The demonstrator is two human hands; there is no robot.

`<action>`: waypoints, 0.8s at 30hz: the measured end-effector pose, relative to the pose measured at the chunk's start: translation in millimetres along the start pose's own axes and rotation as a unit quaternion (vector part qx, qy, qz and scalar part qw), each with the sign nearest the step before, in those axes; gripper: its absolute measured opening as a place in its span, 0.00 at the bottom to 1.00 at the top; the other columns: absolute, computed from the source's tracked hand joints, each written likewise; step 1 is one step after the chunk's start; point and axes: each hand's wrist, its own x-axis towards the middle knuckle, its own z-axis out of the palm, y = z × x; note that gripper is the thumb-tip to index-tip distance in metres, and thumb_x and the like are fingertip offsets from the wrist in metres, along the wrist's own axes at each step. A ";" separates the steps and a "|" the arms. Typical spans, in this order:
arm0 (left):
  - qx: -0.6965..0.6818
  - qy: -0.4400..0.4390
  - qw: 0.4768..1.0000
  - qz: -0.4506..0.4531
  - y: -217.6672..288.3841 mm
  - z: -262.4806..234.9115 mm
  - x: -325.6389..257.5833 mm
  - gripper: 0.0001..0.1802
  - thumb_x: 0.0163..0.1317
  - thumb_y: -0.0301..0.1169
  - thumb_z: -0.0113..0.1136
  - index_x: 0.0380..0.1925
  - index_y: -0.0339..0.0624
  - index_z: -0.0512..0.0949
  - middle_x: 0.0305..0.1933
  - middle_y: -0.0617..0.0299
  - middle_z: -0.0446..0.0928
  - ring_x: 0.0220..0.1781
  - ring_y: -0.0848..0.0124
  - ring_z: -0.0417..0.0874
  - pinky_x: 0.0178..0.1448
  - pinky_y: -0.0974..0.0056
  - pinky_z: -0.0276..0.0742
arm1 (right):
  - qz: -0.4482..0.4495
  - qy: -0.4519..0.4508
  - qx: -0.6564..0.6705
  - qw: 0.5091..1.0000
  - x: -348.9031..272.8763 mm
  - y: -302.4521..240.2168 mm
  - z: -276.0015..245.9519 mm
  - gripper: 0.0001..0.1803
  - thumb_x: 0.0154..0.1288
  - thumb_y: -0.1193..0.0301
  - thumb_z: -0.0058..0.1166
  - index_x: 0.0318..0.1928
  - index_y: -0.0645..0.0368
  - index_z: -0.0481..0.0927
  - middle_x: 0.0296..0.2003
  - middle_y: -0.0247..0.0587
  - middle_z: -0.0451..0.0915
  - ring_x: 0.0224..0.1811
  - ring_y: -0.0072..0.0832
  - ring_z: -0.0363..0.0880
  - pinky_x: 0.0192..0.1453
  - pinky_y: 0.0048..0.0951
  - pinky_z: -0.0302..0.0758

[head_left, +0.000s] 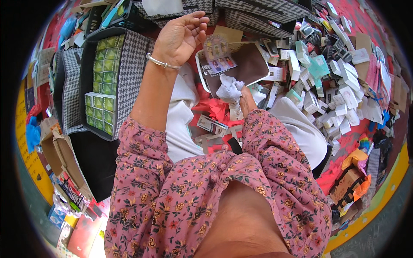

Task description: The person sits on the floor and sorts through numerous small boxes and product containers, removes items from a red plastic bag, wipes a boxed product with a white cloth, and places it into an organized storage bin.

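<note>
My left hand (180, 39) is raised at the upper middle, palm partly showing, fingers loosely curled and apart with nothing in them. A silvery bangle (162, 64) circles that wrist. My right hand (246, 98) grips a crumpled whitish cloth (230, 89), which covers most of its fingers. Just beyond the cloth is a shallow brown tray (251, 62) with a pale rim. A clear-topped packet (217, 60) with small coloured pictures lies over its left part, between my two hands.
At left stands a houndstooth fabric box (137, 64) holding rows of green packs (103, 86). More patterned boxes (258, 21) line the far side. A heap of small white cartons (344, 92) spreads at right on red sheeting. A flat small box (211, 125) lies between my knees.
</note>
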 end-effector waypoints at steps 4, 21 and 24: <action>-0.014 0.000 1.000 0.012 3.9 -8.7 0.9 0.15 0.57 0.22 0.44 0.45 0.31 0.67 0.38 0.56 0.71 0.35 0.73 0.73 0.38 0.72 0.74 | 0.008 0.000 -0.019 1.000 -27.5 0.1 3.6 0.09 0.56 0.69 0.49 0.33 0.61 0.77 0.28 0.37 0.77 0.28 0.27 0.76 0.31 0.30 0.75; -0.008 0.024 0.998 0.059 8.7 -18.9 -0.8 0.12 0.56 0.22 0.46 0.41 0.32 0.69 0.36 0.58 0.73 0.33 0.75 0.74 0.36 0.74 0.75 | -0.076 0.036 -0.212 0.974 -227.0 -50.6 69.2 0.11 0.58 0.62 0.47 0.33 0.56 0.77 0.27 0.33 0.77 0.25 0.24 0.75 0.28 0.27 0.73; -0.038 0.003 0.999 0.031 10.3 -19.3 8.7 0.11 0.55 0.22 0.45 0.39 0.37 0.70 0.32 0.62 0.74 0.30 0.76 0.75 0.33 0.73 0.74 | -0.118 0.074 -0.198 0.970 -228.1 -84.1 18.6 0.11 0.57 0.62 0.47 0.32 0.56 0.76 0.28 0.33 0.77 0.26 0.24 0.74 0.29 0.28 0.72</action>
